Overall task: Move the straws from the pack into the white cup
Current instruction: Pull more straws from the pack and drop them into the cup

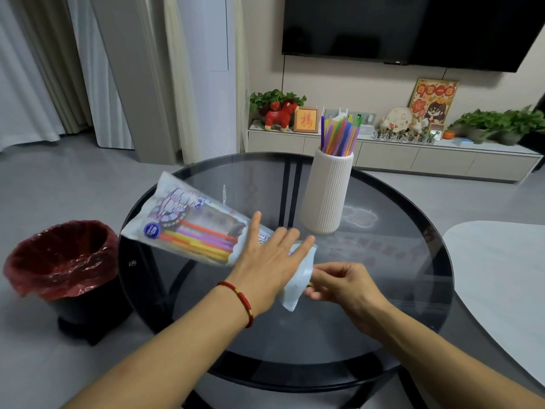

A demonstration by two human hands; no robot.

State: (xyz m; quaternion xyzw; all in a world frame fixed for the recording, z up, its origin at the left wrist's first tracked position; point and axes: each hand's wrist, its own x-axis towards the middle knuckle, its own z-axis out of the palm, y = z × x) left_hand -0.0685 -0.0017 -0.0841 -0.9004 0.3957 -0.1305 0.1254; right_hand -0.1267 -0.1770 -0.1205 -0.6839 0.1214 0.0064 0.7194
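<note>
Left hand (267, 261), fingers straight, presses the clear printed plastic straw pack (191, 228) onto the round dark glass worktop (398, 261). Right hand (342, 286) pinches at the pack's open end. Ribbed white cup (326, 193) holds coloured straws (340, 134).

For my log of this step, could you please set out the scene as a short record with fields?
pack: lying on the table, some straws inside
left hand: fingers straight, pressing on the pack
right hand: pinching at the pack's open end
cup: upright, already holding many straws
table: round, dark glass
bin: on the floor at left, red liner
</note>
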